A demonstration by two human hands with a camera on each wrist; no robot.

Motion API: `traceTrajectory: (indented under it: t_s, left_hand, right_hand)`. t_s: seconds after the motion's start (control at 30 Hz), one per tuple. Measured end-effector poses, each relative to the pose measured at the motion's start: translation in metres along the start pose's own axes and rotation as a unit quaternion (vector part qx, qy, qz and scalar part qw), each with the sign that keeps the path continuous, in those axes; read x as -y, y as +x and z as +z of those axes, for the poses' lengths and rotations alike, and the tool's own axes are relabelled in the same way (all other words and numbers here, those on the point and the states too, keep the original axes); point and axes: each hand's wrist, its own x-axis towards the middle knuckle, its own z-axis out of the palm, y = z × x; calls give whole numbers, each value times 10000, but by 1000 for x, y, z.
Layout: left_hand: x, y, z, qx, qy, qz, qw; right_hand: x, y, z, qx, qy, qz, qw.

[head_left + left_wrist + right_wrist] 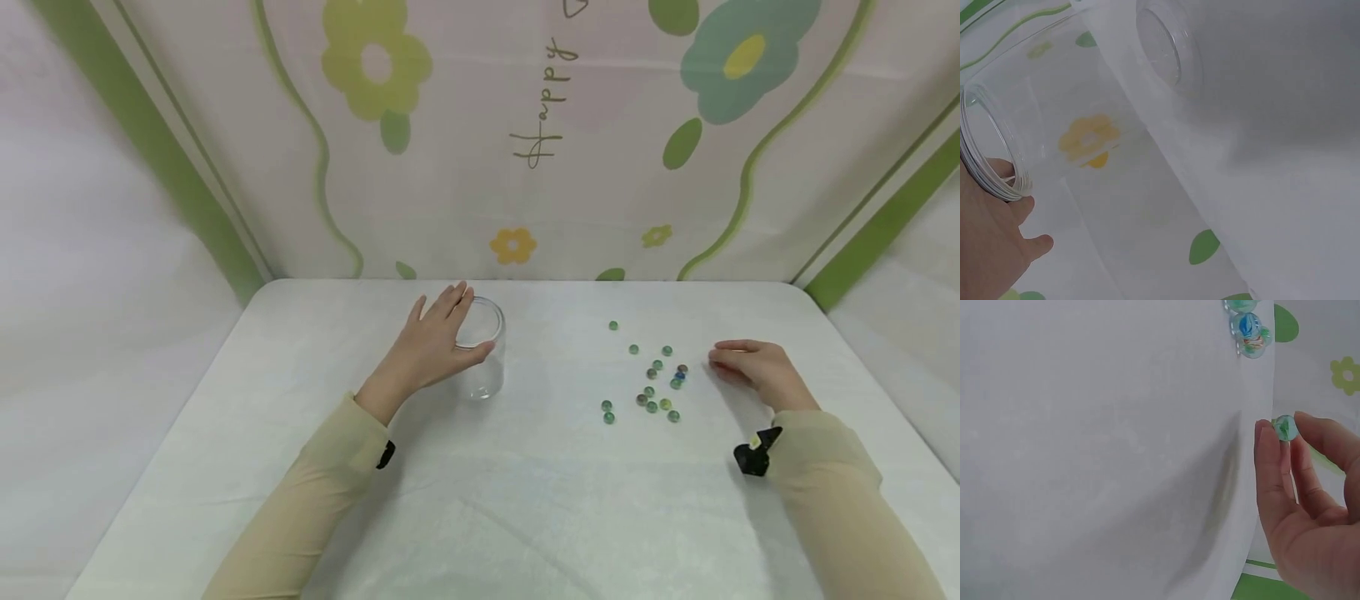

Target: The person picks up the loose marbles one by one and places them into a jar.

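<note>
A clear glass jar stands upright on the white table. My left hand holds it at the rim from the left, thumb on the near side and fingers on the far side. In the left wrist view part of the left hand shows against the ringed neck of the jar. Off to the right, my right hand is raised beside a scatter of marbles. In the right wrist view its thumb and fingertips pinch one green-swirled marble.
Several glass marbles, mostly green with a blue one and some brownish ones, lie loosely on the table between the jar and my right hand. A flowered cloth hangs behind the table's back edge, with white cloth at both sides.
</note>
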Motion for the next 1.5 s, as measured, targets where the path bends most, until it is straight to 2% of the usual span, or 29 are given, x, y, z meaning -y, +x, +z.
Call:
traceTrajectory:
  t_s: [0.07,0.13,0.27,0.53,0.63,1.0,1.1,1.27,1.33,1.5]
  left_hand:
    - [0,0,0,0,35,2,10000]
    - [0,0,0,-11,73,6,10000]
    - [-1,0,0,-22,122,9,9999]
    - [-1,0,1,-48,244,31,9997]
    - [-1,1,1,-51,274,55,9996]
    - [-1,2,2,17,318,91,9995]
    - [-1,1,1,-1,348,112,9993]
    - [0,1,0,-47,418,119,9990]
    - [1,1,0,-61,437,118,9990]
    - [1,2,0,-109,461,111,9988]
  right_hand:
    - [2,-1,-1,20,422,44,9991]
    - [5,-2,-3,110,1071,75,9942]
    - [12,-4,-5,399,2445,160,9687]
    - [33,-9,1,821,3510,117,9327]
    - [43,-10,5,898,3624,137,9276]
    - [87,-16,31,1290,3658,-198,9215]
    - [104,-19,44,1336,3459,-327,9282]
    - [137,-25,72,1287,2678,-619,9528]
    - [148,-28,83,1321,2407,-747,9587]
    - [172,-35,110,1492,2154,-914,9607]
